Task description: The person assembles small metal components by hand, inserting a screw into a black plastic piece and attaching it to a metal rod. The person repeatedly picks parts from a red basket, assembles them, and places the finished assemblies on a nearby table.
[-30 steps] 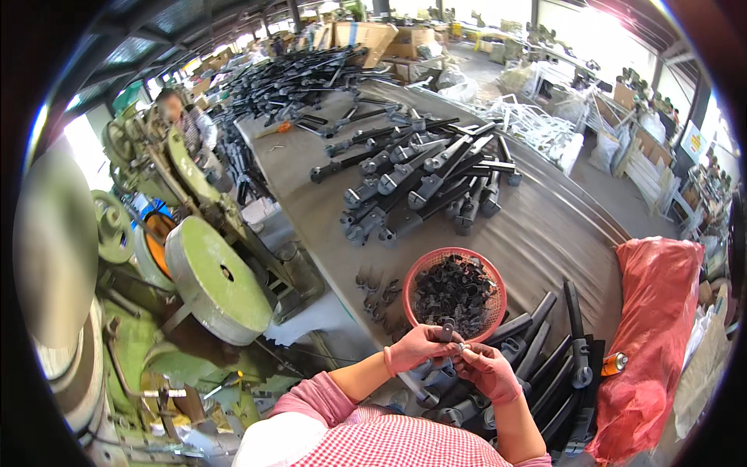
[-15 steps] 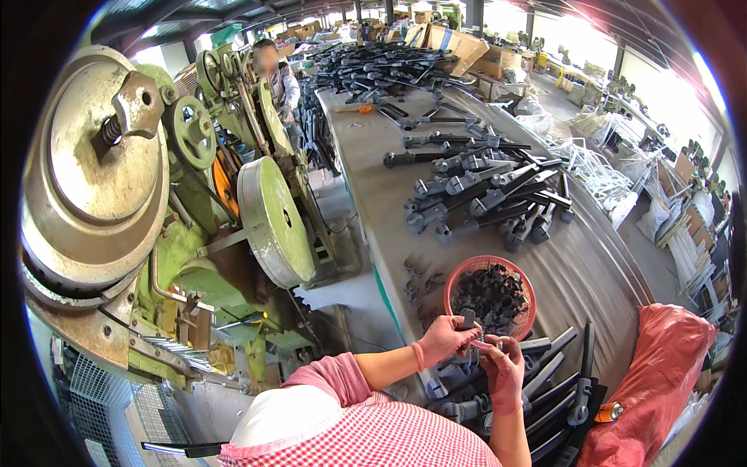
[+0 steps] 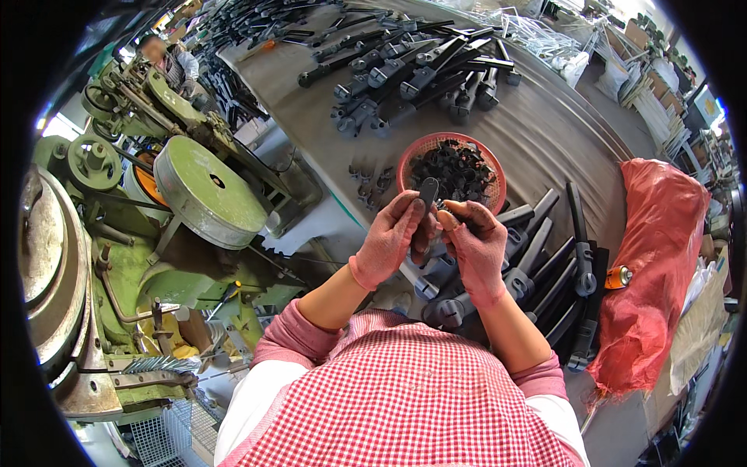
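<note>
Left hand (image 3: 387, 243), fingers pinched on a dark, round-ended part (image 3: 429, 190), holds it near the red basket (image 3: 501, 185) of black pieces (image 3: 453, 170) on the brown surface (image 3: 556, 132); right hand (image 3: 478, 253) curls its fingers just beside the part, grip unclear.

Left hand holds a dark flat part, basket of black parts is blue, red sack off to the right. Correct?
Wrong on colour: the head view shows the basket is red. The left hand does hold the dark part; the red sack is off to the right.
</note>
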Motion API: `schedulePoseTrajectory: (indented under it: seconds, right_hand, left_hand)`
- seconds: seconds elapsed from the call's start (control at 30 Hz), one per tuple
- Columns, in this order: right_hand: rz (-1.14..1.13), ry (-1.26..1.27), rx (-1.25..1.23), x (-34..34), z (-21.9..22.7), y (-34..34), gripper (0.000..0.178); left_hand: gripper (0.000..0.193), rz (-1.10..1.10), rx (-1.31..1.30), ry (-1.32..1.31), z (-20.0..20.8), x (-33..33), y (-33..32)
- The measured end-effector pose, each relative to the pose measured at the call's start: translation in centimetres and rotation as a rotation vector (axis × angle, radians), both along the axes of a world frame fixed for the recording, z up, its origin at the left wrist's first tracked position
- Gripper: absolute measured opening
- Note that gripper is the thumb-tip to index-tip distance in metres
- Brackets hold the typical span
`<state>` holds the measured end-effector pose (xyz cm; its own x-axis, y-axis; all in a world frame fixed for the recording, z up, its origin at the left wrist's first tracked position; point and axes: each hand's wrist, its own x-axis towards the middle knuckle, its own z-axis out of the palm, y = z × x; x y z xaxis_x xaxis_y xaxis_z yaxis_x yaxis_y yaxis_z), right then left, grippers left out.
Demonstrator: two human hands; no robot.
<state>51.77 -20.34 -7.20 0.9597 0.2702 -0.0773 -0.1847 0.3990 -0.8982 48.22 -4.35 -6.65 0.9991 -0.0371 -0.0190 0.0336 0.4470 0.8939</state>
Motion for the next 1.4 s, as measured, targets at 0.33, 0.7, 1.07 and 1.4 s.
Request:
schedulePoseTrajectory:
  seconds: [0.33,0.7,1.07,1.4]
  right_hand:
    - [0.073,-0.414,-0.313,4.3,3.8,-0.3,0.011]
    - [0.426,0.096,-0.188,3.0,-0.3,1.5,0.013]
    - [0.356,0.227,-0.156,2.9,-4.5,3.8,0.015]
    - [0.296,0.531,-0.001,5.7,-7.8,5.3,0.026]
  left_hand:
    - [0.018,0.069,0.077,-0.034,0.5,-0.4,0.9]
    - [0.016,0.062,0.124,0.004,-2.1,-0.5,2.0]
    - [0.012,0.035,0.101,0.135,-4.6,-0.5,4.1]
    - [0.021,0.729,1.182,0.366,-20.7,6.4,17.0]
